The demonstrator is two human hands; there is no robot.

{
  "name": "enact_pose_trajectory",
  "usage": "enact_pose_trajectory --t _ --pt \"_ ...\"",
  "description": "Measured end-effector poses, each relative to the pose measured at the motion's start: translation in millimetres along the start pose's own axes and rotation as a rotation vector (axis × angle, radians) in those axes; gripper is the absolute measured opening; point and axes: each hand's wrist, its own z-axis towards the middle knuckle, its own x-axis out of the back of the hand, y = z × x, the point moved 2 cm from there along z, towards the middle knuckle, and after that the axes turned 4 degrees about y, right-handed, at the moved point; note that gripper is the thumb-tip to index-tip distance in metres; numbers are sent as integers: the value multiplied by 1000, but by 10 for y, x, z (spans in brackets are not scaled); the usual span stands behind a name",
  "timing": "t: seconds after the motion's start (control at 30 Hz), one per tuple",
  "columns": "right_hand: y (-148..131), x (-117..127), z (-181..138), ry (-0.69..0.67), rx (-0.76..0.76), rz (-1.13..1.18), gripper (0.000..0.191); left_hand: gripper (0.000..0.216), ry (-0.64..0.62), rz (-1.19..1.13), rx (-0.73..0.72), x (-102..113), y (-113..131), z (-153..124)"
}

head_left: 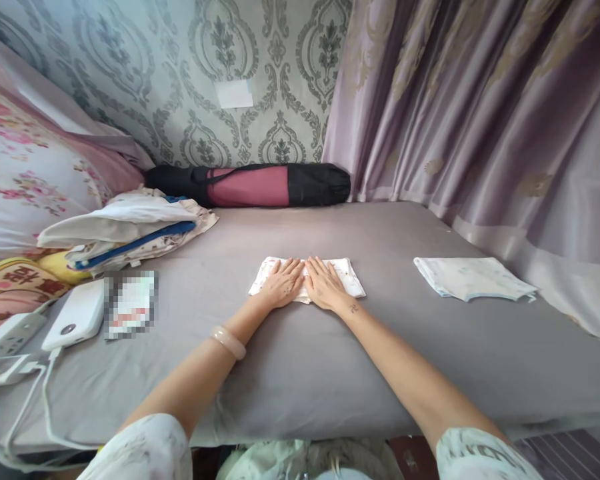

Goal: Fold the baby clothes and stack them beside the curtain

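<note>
A white folded cloth garment (350, 283) with small printed marks lies flat on the grey sheet, in the middle of the view. My left hand (283, 281) rests palm down on its left half, fingers stretched out. Beside it, my right hand (324, 283) lies flat on the right half, the fingertips of both hands pointing away from me and nearly meeting. Neither hand grips anything. The hands cover the middle of the cloth. Farther right, another folded pale garment (473, 277) with light blue edging lies apart from the hands.
At left sit a pile of clothes (130, 227), a yellow plush item (25, 283), a white power bank (77, 317), a power strip (13, 333) with cables, and a blurred packet (131, 307). A long black and pink bag (247, 186) lies along the wall; curtains (455, 100) hang right.
</note>
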Motion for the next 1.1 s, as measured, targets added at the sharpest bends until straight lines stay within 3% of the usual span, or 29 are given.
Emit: enact_pose_trajectory --t 0.27,0.37,0.6,0.8,1.1 --pt "30 100 30 -86 -34 53 58 53 -45 -23 37 79 13 24" --pt "65 142 3 -64 -53 37 57 54 -16 -50 29 101 15 -4" --pt "53 66 -55 -19 -55 8 56 62 -89 -42 -5 101 57 -58" --pt "139 141 -52 -60 -70 26 58 75 -113 -68 -79 149 -24 -77" --pt "230 90 -95 -40 -125 -39 60 85 -84 -64 -29 63 -111 -85"
